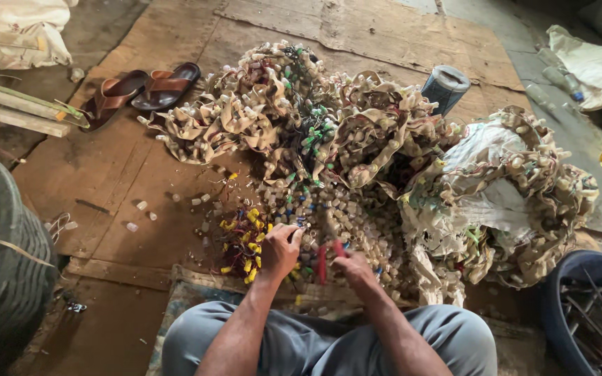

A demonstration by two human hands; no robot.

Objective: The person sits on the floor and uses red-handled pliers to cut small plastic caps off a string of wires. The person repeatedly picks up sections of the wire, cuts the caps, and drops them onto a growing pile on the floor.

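I sit on the floor before a big heap of beige strips studded with small pale cylindrical parts and coloured wires [315, 125]. A spread of loose small cylinders [343, 216] lies just in front of me. My left hand [280, 251] presses down on these parts, fingers curled around a small piece. My right hand [353, 268] grips a red-handled cutting tool [323, 261] pointed at the same spot. A cluster of yellow-capped red wire bits [242, 244] lies left of my left hand.
A pair of brown sandals [141, 90] lies at the far left. A dark tyre [1, 271] stands at the left edge. A blue cylindrical container [444, 88] sits behind the heap. A blue tub of metal rods [593, 313] is at the right. White sacks [593, 66] lie beyond.
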